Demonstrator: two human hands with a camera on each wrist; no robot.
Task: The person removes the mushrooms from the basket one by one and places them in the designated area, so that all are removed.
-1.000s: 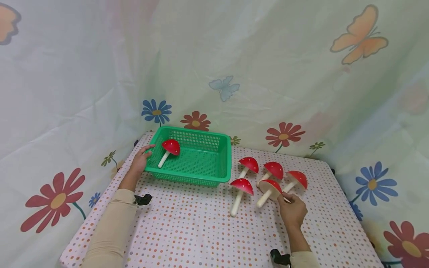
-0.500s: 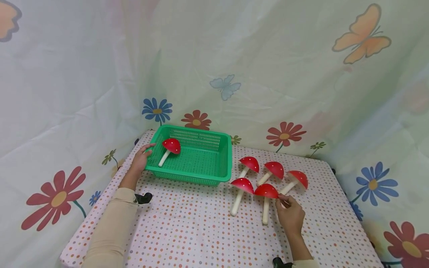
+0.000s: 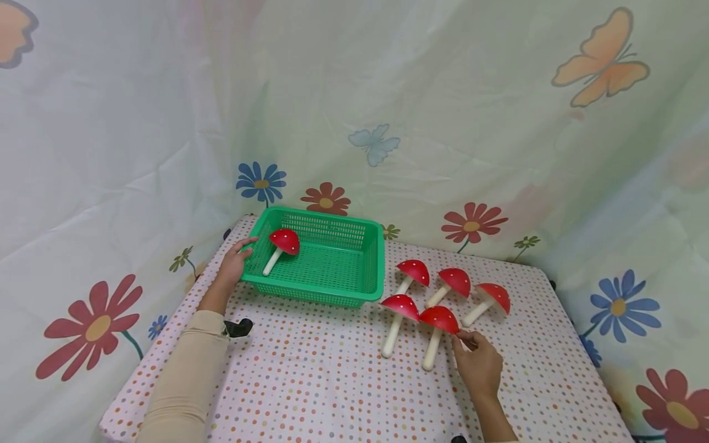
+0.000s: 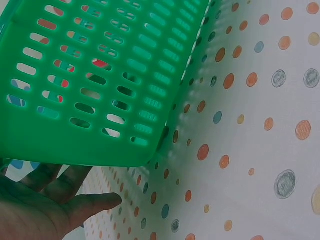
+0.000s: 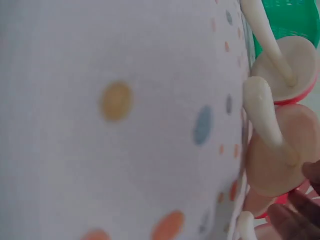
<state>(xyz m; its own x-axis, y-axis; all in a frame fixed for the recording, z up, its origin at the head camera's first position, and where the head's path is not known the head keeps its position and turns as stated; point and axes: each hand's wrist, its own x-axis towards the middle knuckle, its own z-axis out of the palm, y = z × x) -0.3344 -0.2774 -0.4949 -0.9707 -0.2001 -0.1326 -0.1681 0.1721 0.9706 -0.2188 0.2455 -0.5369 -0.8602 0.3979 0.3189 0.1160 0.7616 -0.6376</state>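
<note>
At the left end of the green plastic basket point(image 3: 321, 294), my left hand point(image 3: 231, 266) rests against the rim with fingers extended. In the left wrist view its thumb point(image 4: 102, 201) stands apart from the basket wall. A toy mushroom with a red, white-dotted cap point(image 3: 284, 240) lies inside the basket. My right hand point(image 3: 479, 363) pinches the cap edge of the nearest red toy mushroom point(image 3: 439, 319), whose pale stem points toward me. The right wrist view shows the thumb point(image 5: 312, 171) over the cap's pale underside and the other fingers at its edge.
Several more toy mushrooms lie close by: one to the left point(image 3: 392, 332), others behind point(image 3: 414, 271), point(image 3: 454, 281) and one at right point(image 3: 493, 296). A dotted cloth covers the table point(image 3: 321, 375). A printed curtain point(image 3: 354, 92) hangs behind.
The mushroom at my right hand has turned from underside-up tilt to cap-up, its stem swinging toward me, then slightly left. My right hand has moved slightly nearer me. The left hand stays put.
</note>
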